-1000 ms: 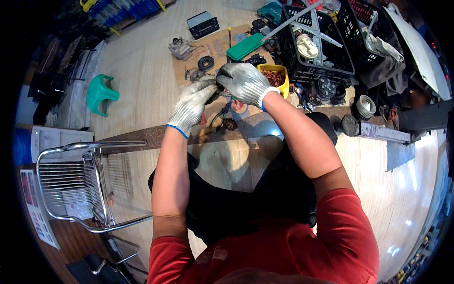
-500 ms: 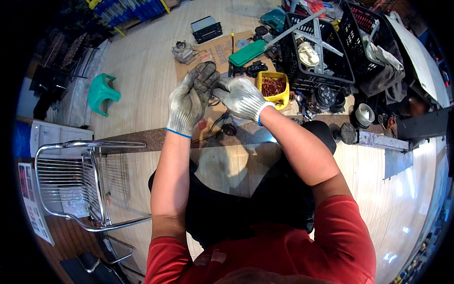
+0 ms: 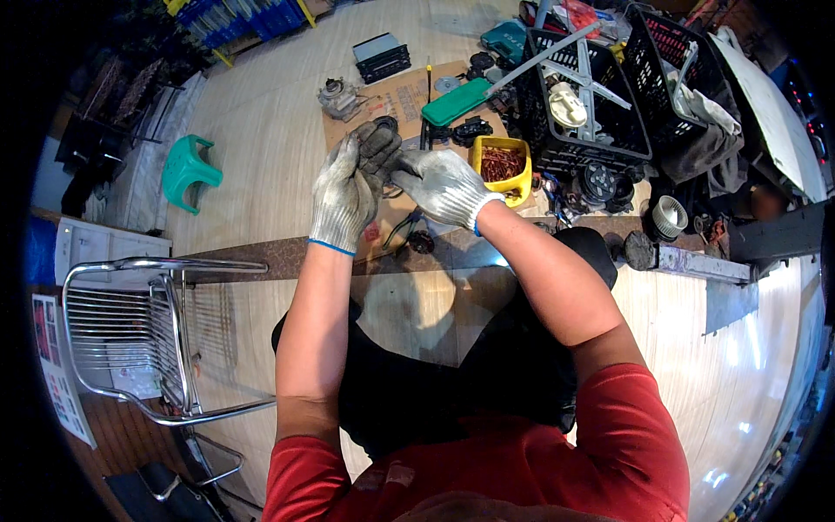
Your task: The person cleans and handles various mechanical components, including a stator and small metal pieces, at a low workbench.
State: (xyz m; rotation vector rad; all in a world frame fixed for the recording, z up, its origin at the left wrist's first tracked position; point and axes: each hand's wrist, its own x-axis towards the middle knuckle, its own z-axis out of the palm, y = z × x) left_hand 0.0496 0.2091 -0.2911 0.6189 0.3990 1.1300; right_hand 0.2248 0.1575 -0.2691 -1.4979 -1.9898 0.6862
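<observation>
Both my hands wear whitish knitted work gloves with dark, dirty palms and fingers. My left hand is turned palm up, its fingers curled inward. Against those fingers, my right hand is closed, thumb and fingertips pressed together. Whatever lies between them is too small and dark to make out. Under the hands, a flattened cardboard sheet carries loose parts. Pliers with dark handles lie just below the hands, beside a small round dark part. Right of my right hand stands a yellow container holding many copper-coloured pieces.
A green-headed tool with a grey handle leans toward black crates. A metal motor-like part and a black boxy unit sit farther off. To the left are a green stool and a chrome chair. A white fan wheel lies right.
My left fingers have curled slightly and shifted a little. The right hand stays against them, moved slightly. The things on the floor stay where they were.
</observation>
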